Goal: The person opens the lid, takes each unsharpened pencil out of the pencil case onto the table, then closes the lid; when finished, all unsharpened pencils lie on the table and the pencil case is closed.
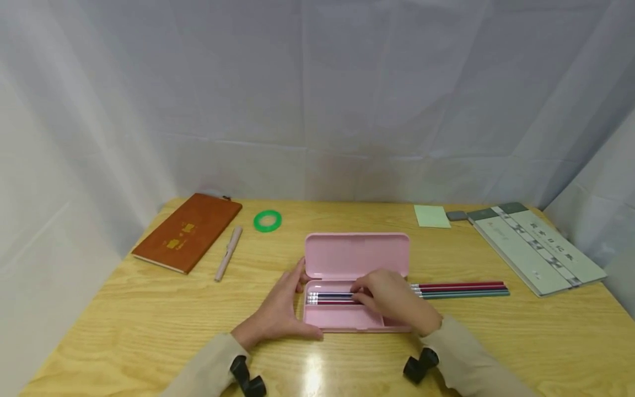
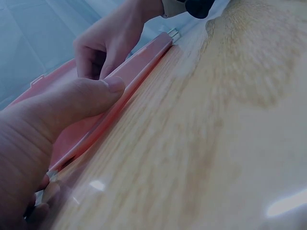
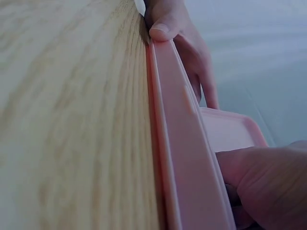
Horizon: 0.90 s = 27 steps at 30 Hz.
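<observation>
Inside the pink case [image 1: 342, 318], held at its left end by the left hand [image 1: 280, 309], pencils [image 1: 333, 298] are pinched in the right hand's [image 1: 394, 298] grip, their long axis laid left-right, mostly extended leftward from the fingertips.

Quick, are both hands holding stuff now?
Left hand: holding the pink case.
Right hand: curled at the pencils inside; can't tell if it's holding any.
</observation>
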Tool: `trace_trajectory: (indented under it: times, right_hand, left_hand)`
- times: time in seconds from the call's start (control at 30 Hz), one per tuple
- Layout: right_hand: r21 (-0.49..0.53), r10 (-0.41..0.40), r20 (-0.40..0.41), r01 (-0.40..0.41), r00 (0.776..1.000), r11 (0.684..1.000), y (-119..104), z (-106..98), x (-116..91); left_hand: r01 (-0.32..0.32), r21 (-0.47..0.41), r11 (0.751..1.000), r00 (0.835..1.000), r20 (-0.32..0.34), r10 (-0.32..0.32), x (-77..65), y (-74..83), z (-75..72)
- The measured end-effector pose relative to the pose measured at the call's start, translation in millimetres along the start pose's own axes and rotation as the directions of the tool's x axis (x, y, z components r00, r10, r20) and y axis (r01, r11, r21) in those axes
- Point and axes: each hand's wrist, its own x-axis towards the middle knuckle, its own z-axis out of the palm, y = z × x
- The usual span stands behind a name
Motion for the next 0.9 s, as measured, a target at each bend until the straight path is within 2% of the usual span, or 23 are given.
trace_trajectory:
  times: [0.23, 0.37, 0.5, 0.63, 0.77, 0.9]
  right_hand:
    - [0.011, 0.077, -0.001, -0.076, 0.997, 0.997, -1.7, -0.1, -0.3]
    - [0.032, 0.045, -0.022, -0.044, 0.999, 0.999, -3.6, -4.2, -2.4]
    - [0.102, 0.020, -0.039, -0.016, 0.999, 0.995, -1.7, -15.9, -11.4]
    - [0.124, 0.018, -0.059, -0.011, 0.998, 0.992, 13.2, -28.8, -33.3]
    - [0.095, 0.026, -0.147, -0.012, 0.989, 0.995, 40.8, -38.5, -66.1]
    - [0.062, 0.096, -0.209, -0.085, 0.973, 0.994, 71.1, -48.2, -102.4]
  left_hand:
    - [-0.002, 0.005, 1.000, 1.000, -0.002, 0.002, 0.4, 1.1, 0.0]
    - [0.005, -0.003, 1.000, 1.000, -0.004, -0.005, -0.5, 1.0, 0.0]
    - [-0.008, -0.004, 1.000, 1.000, -0.007, 0.008, -0.3, 0.5, 1.4]
    - [-0.029, 0.003, 1.000, 1.000, -0.006, 0.029, -0.1, -0.1, 2.7]
    - [-0.033, 0.004, 0.999, 0.999, -0.013, 0.033, 0.1, 0.5, 2.3]
    - [-0.032, 0.009, 0.999, 0.999, -0.018, 0.033, -0.9, 0.9, 1.3]
